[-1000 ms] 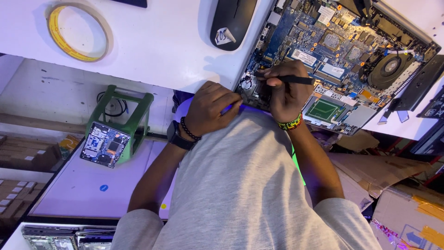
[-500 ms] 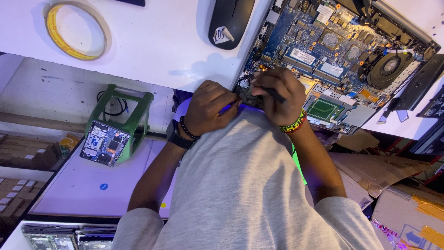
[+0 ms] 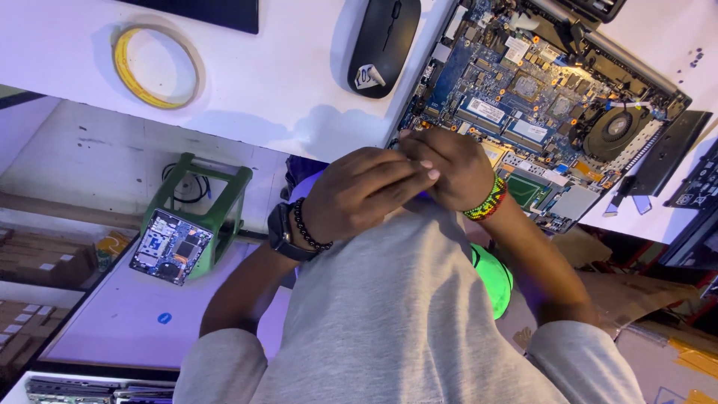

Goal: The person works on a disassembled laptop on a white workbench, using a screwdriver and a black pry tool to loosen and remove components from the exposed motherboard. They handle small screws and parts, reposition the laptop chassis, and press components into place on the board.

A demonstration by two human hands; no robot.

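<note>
My left hand (image 3: pixel 359 191), with a black watch and a bead bracelet on its wrist, lies over my right hand (image 3: pixel 452 168), which wears a colourful bracelet. Both hands are pressed together at the table's edge, just in front of an opened laptop (image 3: pixel 553 105) with its blue circuit board, memory modules and fan exposed. The fingers of both hands are curled close. Anything between them is hidden.
A black mouse (image 3: pixel 385 41) lies left of the laptop on the white table (image 3: pixel 284 90), with a roll of yellow tape (image 3: pixel 153 63) further left. Below the table a green frame (image 3: pixel 198 217) holds a small circuit board. Cardboard boxes stand at the lower right.
A second ago my right hand held a thin black tool over the laptop board. Both hands have since drawn together at the table edge, and the tool is out of sight.
</note>
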